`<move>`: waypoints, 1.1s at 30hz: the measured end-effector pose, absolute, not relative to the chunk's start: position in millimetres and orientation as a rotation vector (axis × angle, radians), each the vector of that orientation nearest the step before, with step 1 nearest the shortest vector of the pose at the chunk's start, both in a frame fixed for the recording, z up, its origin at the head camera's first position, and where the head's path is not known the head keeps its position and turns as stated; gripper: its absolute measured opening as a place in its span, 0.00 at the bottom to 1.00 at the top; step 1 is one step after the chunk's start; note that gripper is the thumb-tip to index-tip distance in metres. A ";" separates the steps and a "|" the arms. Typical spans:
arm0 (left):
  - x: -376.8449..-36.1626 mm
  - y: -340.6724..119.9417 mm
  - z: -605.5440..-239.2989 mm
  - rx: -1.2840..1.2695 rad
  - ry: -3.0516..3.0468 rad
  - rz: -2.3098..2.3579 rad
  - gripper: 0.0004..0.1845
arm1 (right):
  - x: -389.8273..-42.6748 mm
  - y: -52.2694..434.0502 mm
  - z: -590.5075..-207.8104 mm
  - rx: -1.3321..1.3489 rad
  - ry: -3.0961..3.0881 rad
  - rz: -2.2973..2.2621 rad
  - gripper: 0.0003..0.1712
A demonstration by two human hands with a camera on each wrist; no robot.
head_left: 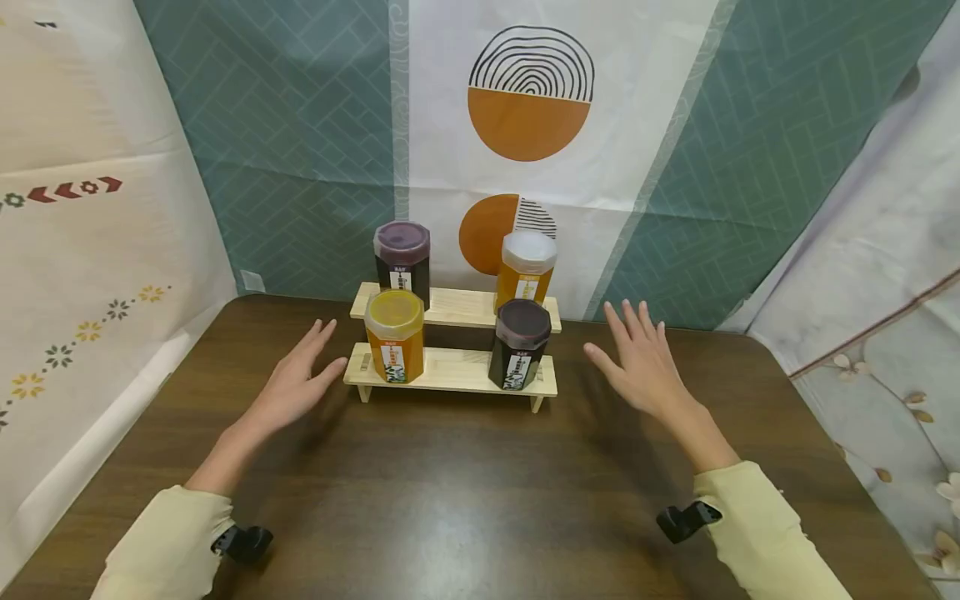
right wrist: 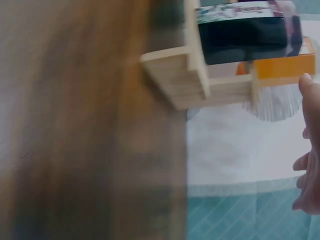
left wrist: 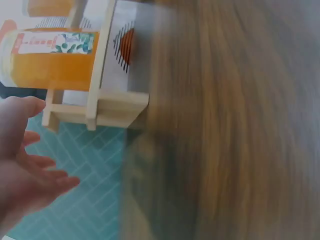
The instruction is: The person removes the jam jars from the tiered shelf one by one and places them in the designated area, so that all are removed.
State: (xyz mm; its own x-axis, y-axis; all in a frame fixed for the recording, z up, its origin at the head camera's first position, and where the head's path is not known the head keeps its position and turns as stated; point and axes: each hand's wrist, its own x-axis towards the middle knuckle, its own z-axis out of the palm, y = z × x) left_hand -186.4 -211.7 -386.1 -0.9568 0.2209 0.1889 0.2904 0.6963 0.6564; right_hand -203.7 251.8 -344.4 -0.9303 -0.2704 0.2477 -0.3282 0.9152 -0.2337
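Observation:
A two-tier wooden rack (head_left: 457, 368) stands at the back of the table. On its lower tier sit an orange jar with a yellow lid (head_left: 395, 337) at the left and a dark jar (head_left: 519, 346) at the right. The upper tier bears a dark jar with a purple lid (head_left: 402, 262) and an amber jar with a white lid (head_left: 527, 268). My left hand (head_left: 294, 383) is beside the rack's left end, fingers spread, holding nothing. Off the right end, my right hand (head_left: 639, 362) has its fingers extended and holds nothing. In both wrist views the hands stay apart from the jars.
The brown table (head_left: 450, 483) extends in front of the rack. Behind it hangs a green and white patterned cloth (head_left: 300, 167). More patterned cloth (head_left: 90, 250) borders the left side, and a floral cloth (head_left: 885, 350) borders the right.

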 end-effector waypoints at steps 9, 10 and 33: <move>-211.4 -197.0 -410.0 -0.287 -2.661 -1.765 0.33 | -240.0 213.2 -301.7 0.441 -2.850 1.118 0.46; -213.5 -196.2 -412.7 -0.276 -2.619 -1.843 0.32 | -244.3 207.5 -297.6 0.434 -2.839 1.194 0.47; -219.2 -188.1 -446.7 -0.202 -2.328 -2.286 0.33 | -291.2 155.2 -290.5 0.338 -2.491 1.621 0.46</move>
